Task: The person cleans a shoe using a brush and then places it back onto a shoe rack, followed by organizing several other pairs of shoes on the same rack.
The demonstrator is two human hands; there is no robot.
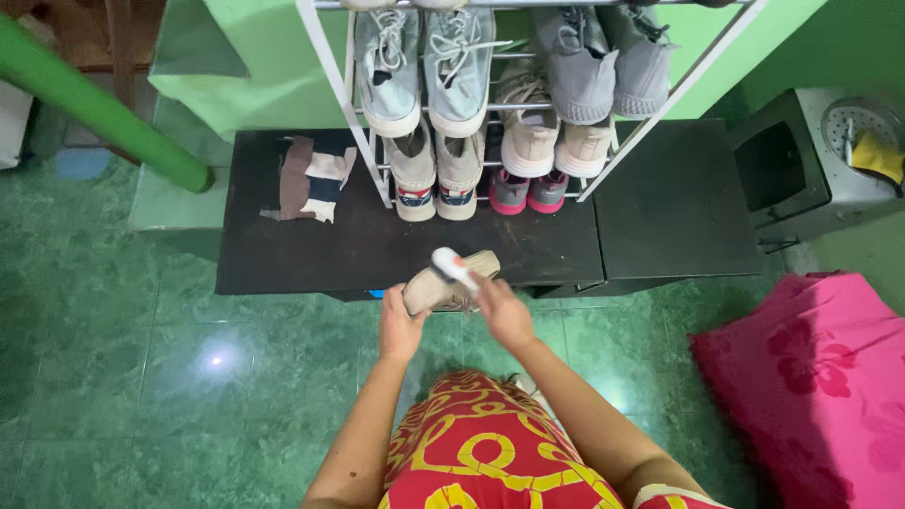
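Head view, looking straight down. Left hand point(401, 325) closed around the heel end of a tan shoe point(451, 285), holding it sole-side up just over the front edge of the low black surface point(311, 245). Right hand point(501, 311) gripping a small white brush point(451, 267) with a red spot, bristle end touching the shoe's sole. Shoe hangs at the surface edge, partly over the green tiled floor point(189, 377).

White wire shoe rack point(372, 160) stands on the surface, just beyond the held shoe. Pale blue sneakers point(424, 71) and grey sneakers point(603, 61) on the upper tier; beige shoes point(542, 141) and pink shoes point(528, 193) below. Bare black strip between rack feet and front edge is narrow. Folded cloth patches point(316, 179) lie left of the rack, well apart from the hands.

Open floor to the left of the person; pink cushion point(820, 377) crowds the right side. Green railing point(104, 118) crosses upper left. Grey appliance point(801, 160) beyond the surface's right edge
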